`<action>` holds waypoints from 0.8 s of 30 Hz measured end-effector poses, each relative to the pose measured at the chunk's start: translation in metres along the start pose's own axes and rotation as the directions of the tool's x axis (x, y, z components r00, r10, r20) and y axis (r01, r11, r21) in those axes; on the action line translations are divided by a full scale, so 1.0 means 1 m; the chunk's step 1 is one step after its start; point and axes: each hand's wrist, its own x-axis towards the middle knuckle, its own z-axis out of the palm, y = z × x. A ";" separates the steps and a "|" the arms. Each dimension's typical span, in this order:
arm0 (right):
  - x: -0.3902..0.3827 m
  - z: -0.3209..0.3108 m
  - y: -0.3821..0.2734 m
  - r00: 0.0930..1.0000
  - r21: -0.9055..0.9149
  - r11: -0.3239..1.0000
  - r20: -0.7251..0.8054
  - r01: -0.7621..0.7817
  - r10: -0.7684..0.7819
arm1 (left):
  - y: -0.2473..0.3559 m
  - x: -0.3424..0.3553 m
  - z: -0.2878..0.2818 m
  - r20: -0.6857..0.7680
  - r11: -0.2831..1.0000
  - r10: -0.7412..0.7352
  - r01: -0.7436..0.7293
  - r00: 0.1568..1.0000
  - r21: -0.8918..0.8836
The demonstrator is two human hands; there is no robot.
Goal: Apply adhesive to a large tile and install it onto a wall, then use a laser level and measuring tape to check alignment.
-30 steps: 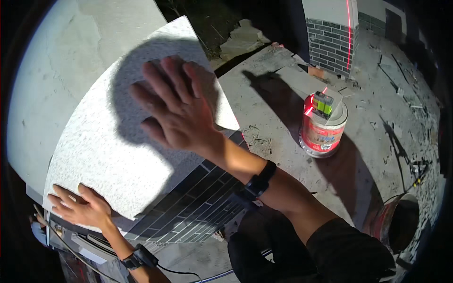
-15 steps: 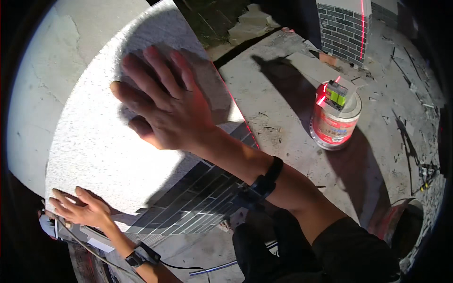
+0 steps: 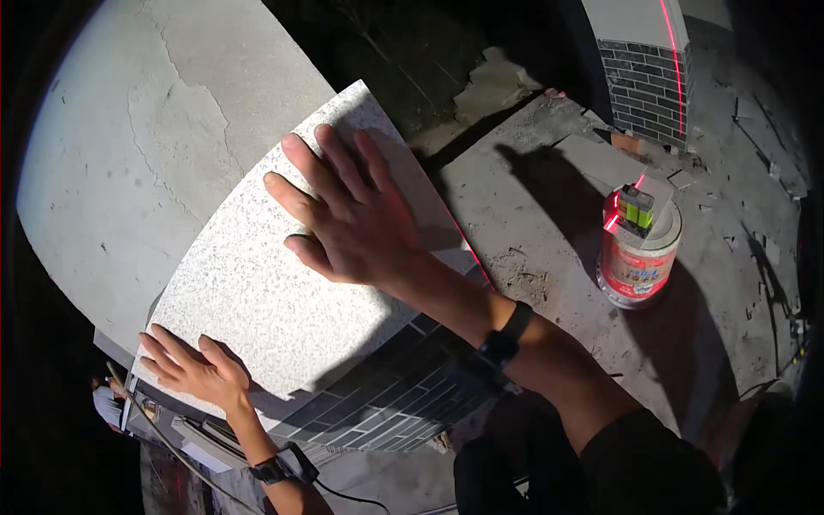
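A pale speckled stone slab (image 3: 249,266) lies over the top of a dark brick-patterned wall (image 3: 378,386). My right hand (image 3: 352,206) rests flat on the slab's far part, fingers spread, near its upper corner. On the near left corner of the slab lies my left hand (image 3: 202,373), also open, with its fingertips by the edge. Neither hand grasps anything. A red laser line (image 3: 459,240) runs along the slab's right edge.
A green and black laser level (image 3: 634,209) stands on a red and white bucket (image 3: 635,270) to the right. Behind the slab is a grey concrete surface (image 3: 180,112). A brick-patterned pillar (image 3: 644,90) stands far right. A cable (image 3: 163,438) and a person (image 3: 107,402) appear lower left.
The view has shifted, so most things sit lower and further right. My right hand is closer to the slab's far corner; more concrete shows behind it. Both hands stay on the slab.
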 end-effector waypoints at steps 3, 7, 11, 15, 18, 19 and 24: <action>-0.001 0.002 0.002 1.000 -0.033 0.999 -0.005 0.011 -0.012 | -0.001 0.000 0.003 -0.045 0.999 0.006 -0.009 0.999 -0.051; 0.003 0.003 0.001 0.999 -0.051 0.998 0.003 0.033 -0.033 | -0.001 0.002 0.001 -0.053 0.998 -0.008 0.006 0.999 -0.055; 0.005 0.003 0.001 1.000 -0.074 0.997 0.003 0.023 -0.022 | -0.001 0.003 0.001 -0.039 0.999 -0.011 0.009 0.999 -0.036; 0.000 0.005 0.000 1.000 -0.064 0.998 0.016 0.028 -0.027 | 0.000 0.002 0.001 -0.047 0.997 -0.003 -0.001 0.999 -0.077; 0.000 0.004 -0.002 1.000 -0.058 0.998 0.009 0.020 -0.019 | 0.003 0.002 0.000 -0.073 0.996 0.004 -0.010 0.997 -0.092; 0.001 0.004 -0.002 1.000 -0.072 0.997 -0.002 0.020 -0.020 | 0.003 0.002 -0.001 -0.074 0.995 0.000 -0.007 0.997 -0.097; -0.002 0.004 0.004 0.998 -0.077 0.996 -0.043 0.047 -0.050 | 0.004 0.001 -0.001 -0.098 0.988 0.026 -0.040 0.995 -0.147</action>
